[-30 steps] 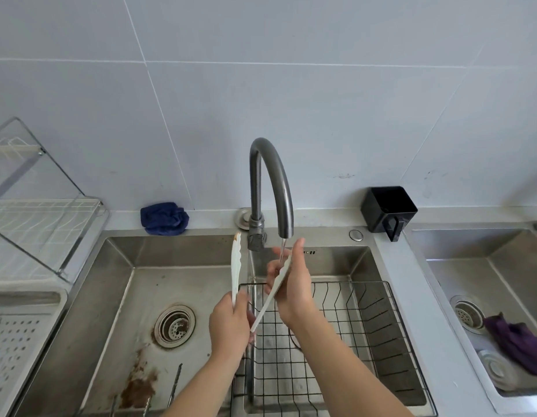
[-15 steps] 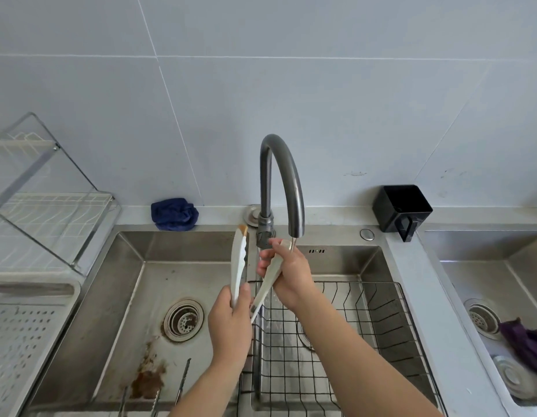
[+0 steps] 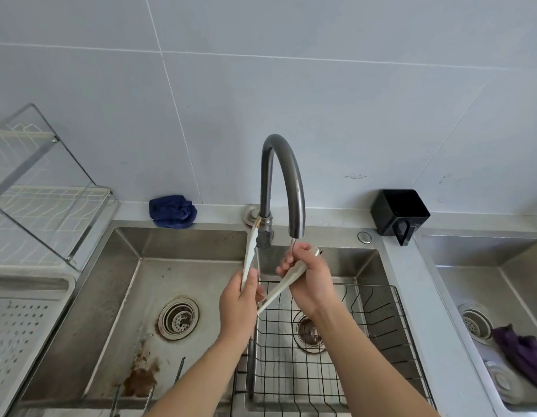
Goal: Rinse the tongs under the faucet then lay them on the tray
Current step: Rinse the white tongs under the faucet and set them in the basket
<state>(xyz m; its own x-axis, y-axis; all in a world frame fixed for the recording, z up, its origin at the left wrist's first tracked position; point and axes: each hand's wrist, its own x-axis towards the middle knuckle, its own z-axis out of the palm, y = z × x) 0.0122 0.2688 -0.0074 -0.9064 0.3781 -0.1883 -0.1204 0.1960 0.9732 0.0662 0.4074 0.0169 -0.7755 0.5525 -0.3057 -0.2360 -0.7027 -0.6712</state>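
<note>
The faucet (image 3: 280, 182) is dark brushed metal with a dull sheen, above a scuffed, rust-stained stainless steel sink (image 3: 177, 278). The tongs (image 3: 280, 285) look like smooth matt off-white plastic. A black coated wire basket (image 3: 378, 320) sits nearby, with a crumpled blue cloth (image 3: 172, 211) behind.

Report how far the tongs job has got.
Done: the tongs are picked up, open in a V, and brought to the faucet. In hand: the left hand grips near the hinge while the right hand holds one arm under the thin stream at the spout. Left: finish rinsing, then lay them on the perforated tray at far left.
</note>
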